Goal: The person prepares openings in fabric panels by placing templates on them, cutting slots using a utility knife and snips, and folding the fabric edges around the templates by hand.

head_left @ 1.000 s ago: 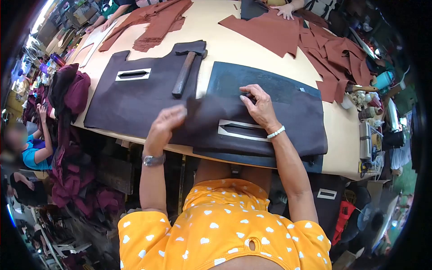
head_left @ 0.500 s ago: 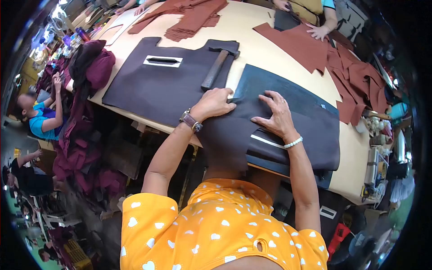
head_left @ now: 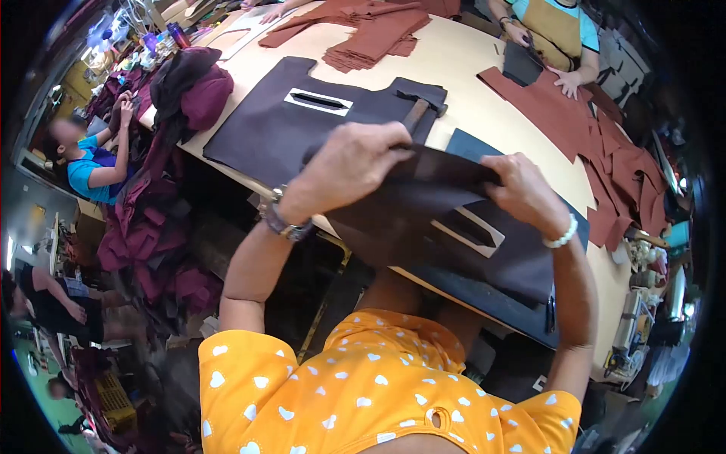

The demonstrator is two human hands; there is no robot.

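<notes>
My left hand (head_left: 352,163) and my right hand (head_left: 525,189) pinch the upper edge of a dark brown panel (head_left: 439,178), which looks like leather or fabric. Its edge is raised off the table and folds toward me between them. Lower on the dark material is a slot with a pale border (head_left: 470,228). Beneath it a dark blue-black sheet (head_left: 473,144) shows at the back and front. Beyond my left hand lies a hammer (head_left: 416,113), its handle partly hidden. It rests on another flat dark panel (head_left: 261,125) with a white-edged slot (head_left: 318,102).
Rust-brown pieces (head_left: 378,34) lie at the table's far side, with more (head_left: 541,106) at the right. A co-worker's hand (head_left: 566,82) rests there. Maroon cloth (head_left: 204,94) is heaped at the left edge, near a seated person (head_left: 94,163). The table edge (head_left: 249,180) runs before me.
Both hands have gripped the dark panel's edge and lifted it; the right hand was open before. The panel's slotted part now shows more. The view has shifted, with the table appearing farther right.
</notes>
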